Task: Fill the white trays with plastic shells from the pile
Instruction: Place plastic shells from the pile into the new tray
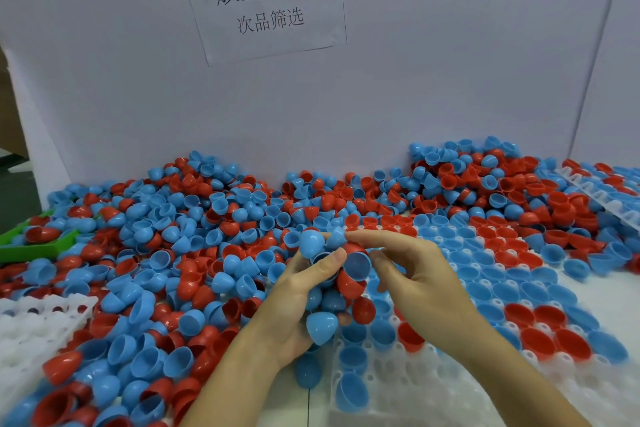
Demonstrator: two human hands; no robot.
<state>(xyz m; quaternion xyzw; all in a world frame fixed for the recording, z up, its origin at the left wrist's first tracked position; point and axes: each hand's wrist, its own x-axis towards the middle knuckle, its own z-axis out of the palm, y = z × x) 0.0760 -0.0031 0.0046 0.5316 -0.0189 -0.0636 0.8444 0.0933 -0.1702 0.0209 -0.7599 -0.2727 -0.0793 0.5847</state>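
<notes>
A big pile of blue and red plastic half shells (194, 236) covers the table from the left to the back wall. My left hand (294, 302) grips a bunch of several blue and red shells (332, 284) above the near left corner of a white tray (415, 388). My right hand (412, 274) hovers just right of the bunch, its forefinger and thumb pinching a blue shell (337, 237) at the bunch's top. Most of the tray's pockets hold shells open side up; its near rows are bare.
Another white tray (31, 333) lies at the left edge, partly under loose shells. A third one (595, 194) sits at the far right. A green plastic piece (38, 246) pokes out of the pile on the left. A white partition with a paper sign (266, 0) stands behind.
</notes>
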